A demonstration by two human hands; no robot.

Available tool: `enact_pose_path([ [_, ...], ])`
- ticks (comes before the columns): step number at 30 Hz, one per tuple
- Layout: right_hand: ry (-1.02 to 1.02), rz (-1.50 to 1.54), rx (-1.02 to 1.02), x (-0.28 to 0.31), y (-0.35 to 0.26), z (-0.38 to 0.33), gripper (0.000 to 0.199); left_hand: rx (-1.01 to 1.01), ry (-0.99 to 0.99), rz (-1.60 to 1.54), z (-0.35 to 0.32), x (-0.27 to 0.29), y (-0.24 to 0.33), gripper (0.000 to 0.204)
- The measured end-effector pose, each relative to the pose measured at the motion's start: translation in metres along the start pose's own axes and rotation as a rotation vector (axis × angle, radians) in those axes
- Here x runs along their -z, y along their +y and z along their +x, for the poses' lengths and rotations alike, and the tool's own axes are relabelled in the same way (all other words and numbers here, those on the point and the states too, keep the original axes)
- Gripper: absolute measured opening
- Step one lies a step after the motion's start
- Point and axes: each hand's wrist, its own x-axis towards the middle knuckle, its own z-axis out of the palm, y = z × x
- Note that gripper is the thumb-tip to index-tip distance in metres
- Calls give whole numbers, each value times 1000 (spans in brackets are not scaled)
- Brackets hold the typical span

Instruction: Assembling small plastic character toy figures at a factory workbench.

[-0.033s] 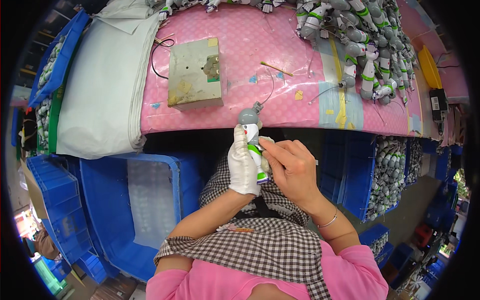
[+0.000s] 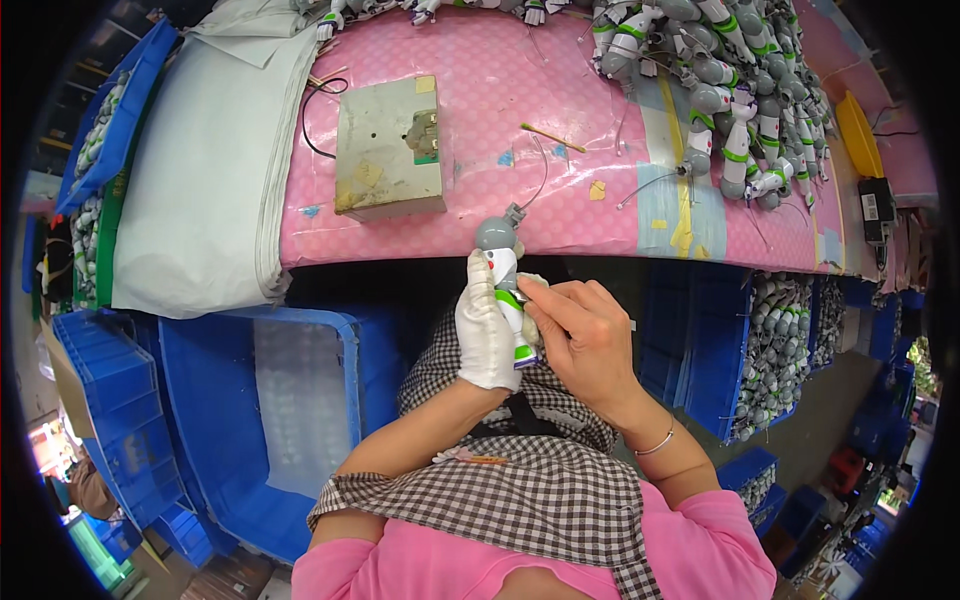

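Observation:
My left hand, in a white glove, is wrapped round a toy figure's limb just off the table's near edge. The limb is white with green bands, a purple-edged lower end and a round grey top; a thin wire rises from a grey joint there. My right hand is bare, its thumb and forefinger pinched together against the limb's right side. Whatever lies between those fingertips is too small and covered to make out. Glove fingers partly hide the limb's middle.
A pink dotted table carries a grey metal box, a cotton swab and a heap of similar limbs. White sheets lie at left. Blue crates flank me: a lined one at left, a filled one at right.

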Motion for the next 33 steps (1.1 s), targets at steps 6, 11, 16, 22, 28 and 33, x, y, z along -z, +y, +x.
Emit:
enact_pose_path([
  [6,37,16,-41,0,1,5,24,-24,34,74,2,8,-7,51],
  [11,26,99,-53,4,0,6,23,1,0,71,3,9,-4,52],
  [16,-31,45,-23,6,-1,6,23,-38,53,16,0,-2,0,48],
  [22,-38,55,-54,5,-3,7,23,-58,70,27,3,2,-6,47],
  [28,-6,107,-99,-2,0,5,21,-60,62,110,7,10,-9,49],
  [33,18,125,-105,-5,0,4,21,-86,67,90,13,13,-13,50],
])
